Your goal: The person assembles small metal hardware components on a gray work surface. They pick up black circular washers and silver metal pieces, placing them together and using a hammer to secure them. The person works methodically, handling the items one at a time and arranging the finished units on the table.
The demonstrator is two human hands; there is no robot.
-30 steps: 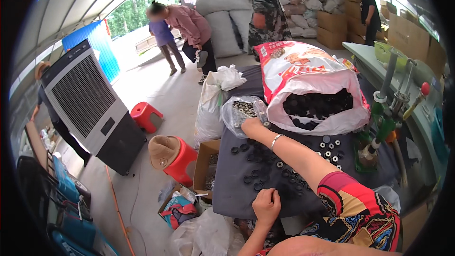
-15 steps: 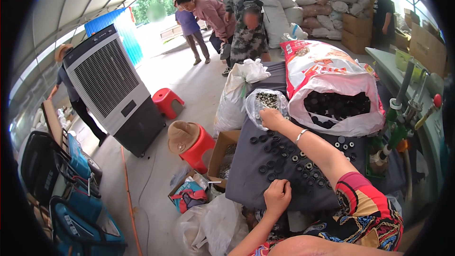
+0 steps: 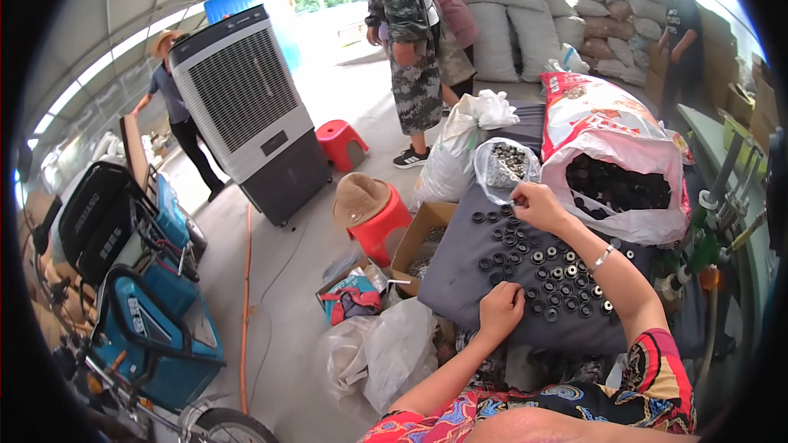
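Observation:
My right hand [image 3: 538, 206] is at the near right rim of a clear plastic bag [image 3: 494, 194], its fingers closed in a pinch. Whatever they hold is too small to make out. Small metal pieces [image 3: 510, 161] fill the bag. My left hand [image 3: 501, 309] rests with curled fingers on the near edge of a table covered in dark grey cloth [image 3: 456, 283]; its grip is hidden. Between and beyond my hands lie many black rings [image 3: 510, 239], loosely in rows. Several nearer my right forearm have silvery metal centres [image 3: 570, 271].
Right of the bag lies a large red-and-white sack [image 3: 603, 107] of black parts. A green hand press [image 3: 704, 217] stands at the right. Left of the table are a cardboard box [image 3: 408, 250], a red stool [image 3: 382, 226] with a hat, and an air cooler [image 3: 246, 107]. People stand beyond.
My right hand has drawn slightly back from the metal pieces, staying pinched. My left hand stays at the table edge. The view has swung left, and the person in camouflage now covers the one in pink.

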